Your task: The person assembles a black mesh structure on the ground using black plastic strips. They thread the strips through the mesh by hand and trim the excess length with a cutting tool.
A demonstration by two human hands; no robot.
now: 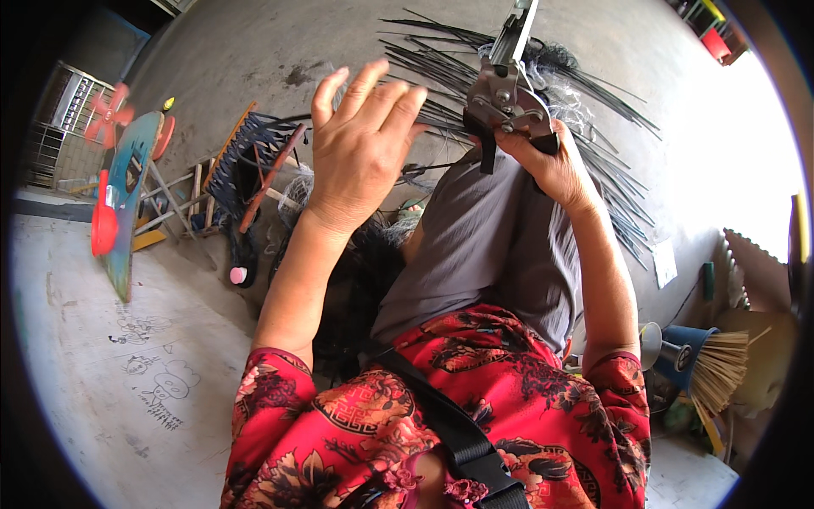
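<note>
One tool point(507, 95) is in the right grip point(560, 174), which is closed around its lower end; the thumb point(524, 151) shows on the near side, while most of the other fingers are hidden behind. With 12 o'clock at the top of the view, the tool's grey metal body lies at 11 o'clock from this grip, touching it, and its long bar point(512, 38) runs up towards 12 o'clock, past the upper edge. A black lever point(487, 151) hangs at its lower left.

The left grip point(360, 165) is raised at 9 o'clock from the right one, back of the hand up, fingers spread and a little bent. It is well open, with nothing seen in its hold, though its palm is hidden. From it the tool is at 2 o'clock, apart.

Beyond the tool, dark strips point(428, 72) lie on the floor point(246, 51), fanning from 10 round to 4 o'clock of the right grip. Grey trousers point(500, 229) are at 7 o'clock.

Farther out, a white sheet point(665, 263) lies at 4 o'clock, and a blue bucket point(681, 349) of pale sticks point(721, 365) at 5. From the left grip, a teal board point(136, 174) stands at 9 o'clock, and a pale surface point(212, 339) with line drawings point(165, 382) spreads at 7 to 8.
</note>
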